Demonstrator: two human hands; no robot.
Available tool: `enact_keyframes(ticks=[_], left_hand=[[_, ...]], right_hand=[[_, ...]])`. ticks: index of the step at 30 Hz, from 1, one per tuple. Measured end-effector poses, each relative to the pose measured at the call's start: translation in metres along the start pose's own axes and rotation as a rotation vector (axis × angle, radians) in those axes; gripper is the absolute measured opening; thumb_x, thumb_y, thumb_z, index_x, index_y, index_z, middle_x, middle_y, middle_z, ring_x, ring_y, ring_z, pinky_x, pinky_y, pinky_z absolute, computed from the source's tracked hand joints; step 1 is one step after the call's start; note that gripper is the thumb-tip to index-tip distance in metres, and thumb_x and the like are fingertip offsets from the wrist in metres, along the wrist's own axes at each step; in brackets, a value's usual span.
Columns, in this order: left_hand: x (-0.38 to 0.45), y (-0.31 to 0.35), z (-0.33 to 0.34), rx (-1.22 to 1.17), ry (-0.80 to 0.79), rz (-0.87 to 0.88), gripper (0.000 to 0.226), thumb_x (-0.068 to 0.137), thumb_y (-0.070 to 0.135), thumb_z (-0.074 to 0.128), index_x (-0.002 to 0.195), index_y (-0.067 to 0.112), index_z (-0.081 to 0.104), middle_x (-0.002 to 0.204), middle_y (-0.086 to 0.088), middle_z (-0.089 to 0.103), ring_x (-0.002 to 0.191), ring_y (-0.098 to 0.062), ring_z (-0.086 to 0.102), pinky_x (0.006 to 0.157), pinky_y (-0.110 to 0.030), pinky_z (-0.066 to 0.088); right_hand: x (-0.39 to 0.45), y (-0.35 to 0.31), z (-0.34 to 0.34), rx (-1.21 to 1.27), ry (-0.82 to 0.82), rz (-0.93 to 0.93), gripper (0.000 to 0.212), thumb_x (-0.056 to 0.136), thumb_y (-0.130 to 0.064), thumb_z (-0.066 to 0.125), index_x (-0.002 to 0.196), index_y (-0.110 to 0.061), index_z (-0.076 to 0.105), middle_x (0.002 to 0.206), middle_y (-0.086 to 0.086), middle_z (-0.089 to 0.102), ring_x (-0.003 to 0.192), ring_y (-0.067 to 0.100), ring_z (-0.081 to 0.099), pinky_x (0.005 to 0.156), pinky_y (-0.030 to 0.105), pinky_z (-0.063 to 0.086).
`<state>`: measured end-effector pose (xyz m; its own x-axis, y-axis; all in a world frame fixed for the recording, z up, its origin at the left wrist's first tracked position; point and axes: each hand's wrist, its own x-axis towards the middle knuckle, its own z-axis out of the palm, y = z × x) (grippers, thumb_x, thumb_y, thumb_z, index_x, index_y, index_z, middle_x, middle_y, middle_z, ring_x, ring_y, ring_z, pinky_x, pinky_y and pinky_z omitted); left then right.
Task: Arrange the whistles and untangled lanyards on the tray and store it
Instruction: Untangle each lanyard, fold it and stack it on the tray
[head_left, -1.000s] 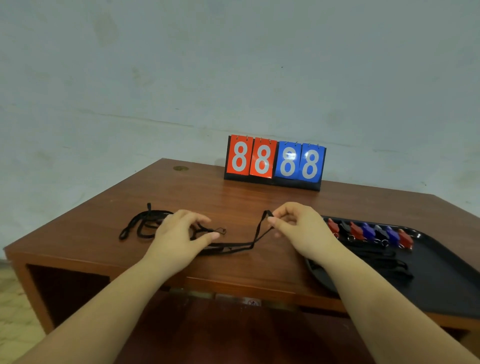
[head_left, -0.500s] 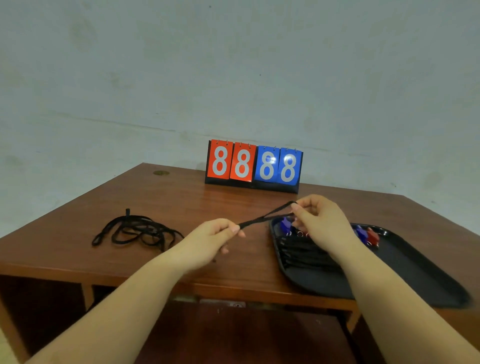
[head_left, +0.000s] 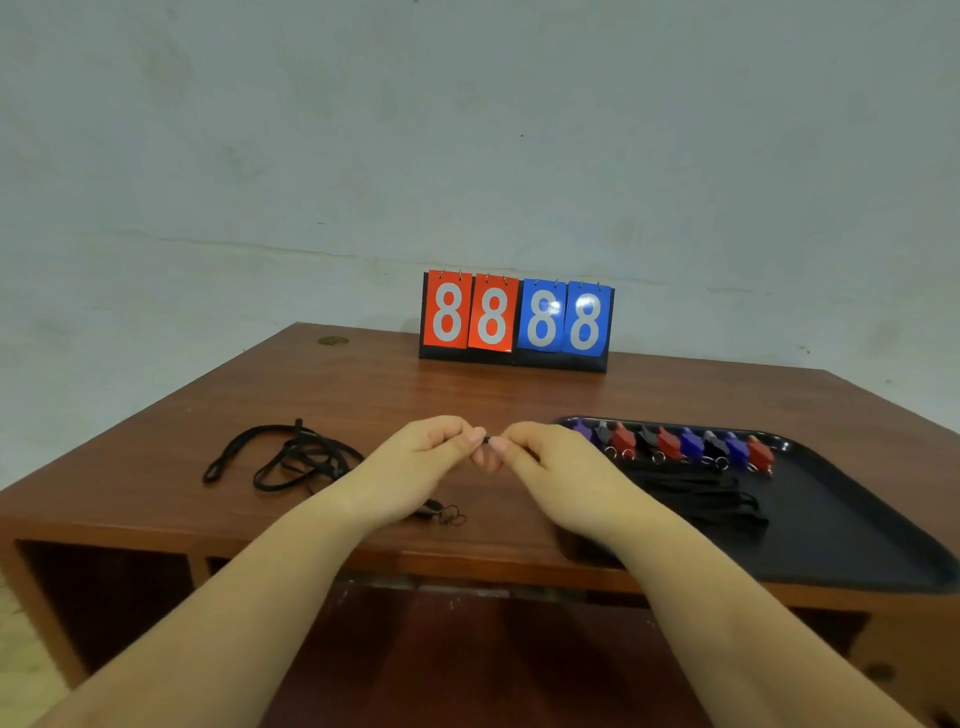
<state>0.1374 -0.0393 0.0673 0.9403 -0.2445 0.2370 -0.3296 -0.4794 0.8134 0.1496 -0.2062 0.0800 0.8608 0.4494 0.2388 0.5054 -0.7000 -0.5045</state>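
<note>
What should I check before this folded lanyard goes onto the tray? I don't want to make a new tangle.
1. Both hands grip the lanyard: left hand and right hand pinch it between them. Ok.
2. Clip end trails on the table below the left wrist, not gathered. Not ok.
3. Free space on the tray nearer than the laid lanyards. Ok.
4. Whistles in a row along the far edge. Ok.
5. Remaining pile untangled: cannot tell.

A flip scoreboard (head_left: 516, 321) stands at the far edge of the tabletop (head_left: 363, 395). It reads 8 8 on two red cards, left, and 8 8 on two blue cards, right.
</note>
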Motion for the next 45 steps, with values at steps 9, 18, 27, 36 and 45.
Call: enact_keyframes(ticks=[9, 18, 27, 36, 45], left_hand=[[-0.008, -0.021, -0.02, 0.051, 0.022, -0.151, 0.031, 0.097, 0.037, 0.04, 0.086, 0.021, 0.064, 0.081, -0.003, 0.06, 0.092, -0.025, 0.05, 0.09, -0.055, 0.041], [-0.004, -0.019, -0.018, 0.144, 0.117, -0.089, 0.032, 0.098, 0.036, 0.038, 0.078, 0.026, 0.061, 0.05, 0.023, 0.054, 0.053, 0.01, 0.05, 0.061, -0.02, 0.034], [-0.032, -0.003, 0.013, -0.218, 0.118, 0.024, 0.036, 0.097, 0.033, 0.041, 0.068, 0.024, 0.06, 0.05, 0.012, 0.032, 0.044, -0.004, 0.028, 0.046, -0.016, 0.028], [-0.079, -0.041, 0.073, -0.348, 0.019, -0.125, 0.032, 0.085, 0.045, 0.045, 0.066, 0.024, 0.061, 0.051, 0.01, 0.03, 0.045, -0.006, 0.026, 0.045, -0.02, 0.022], [-0.084, -0.064, 0.071, -0.164, 0.07, -0.164, 0.036, 0.095, 0.035, 0.043, 0.066, 0.028, 0.063, 0.047, 0.013, 0.037, 0.045, -0.002, 0.032, 0.049, -0.024, 0.027]], right_hand=[[-0.004, 0.03, -0.025, -0.024, 0.19, 0.126, 0.037, 0.1, -0.034, 0.032, 0.074, -0.021, 0.054, 0.075, -0.006, 0.058, 0.074, 0.007, 0.053, 0.062, 0.016, 0.035], [-0.013, 0.04, -0.041, 0.121, 0.337, 0.136, 0.036, 0.1, -0.033, 0.031, 0.073, -0.022, 0.052, 0.07, -0.008, 0.052, 0.067, 0.004, 0.048, 0.065, 0.021, 0.037], [-0.052, 0.032, -0.03, 0.228, 0.293, 0.043, 0.037, 0.097, -0.037, 0.033, 0.071, -0.023, 0.054, 0.052, -0.009, 0.049, 0.052, 0.001, 0.045, 0.056, 0.018, 0.036], [-0.113, 0.064, 0.043, 0.439, -0.04, 0.132, 0.035, 0.098, -0.03, 0.04, 0.07, -0.022, 0.06, 0.054, -0.009, 0.05, 0.055, 0.002, 0.048, 0.06, 0.018, 0.042], [-0.125, 0.087, 0.055, 0.305, -0.325, 0.243, 0.015, 0.091, -0.033, 0.056, 0.085, -0.029, 0.07, 0.09, -0.011, 0.07, 0.083, 0.0, 0.064, 0.081, 0.021, 0.051]])
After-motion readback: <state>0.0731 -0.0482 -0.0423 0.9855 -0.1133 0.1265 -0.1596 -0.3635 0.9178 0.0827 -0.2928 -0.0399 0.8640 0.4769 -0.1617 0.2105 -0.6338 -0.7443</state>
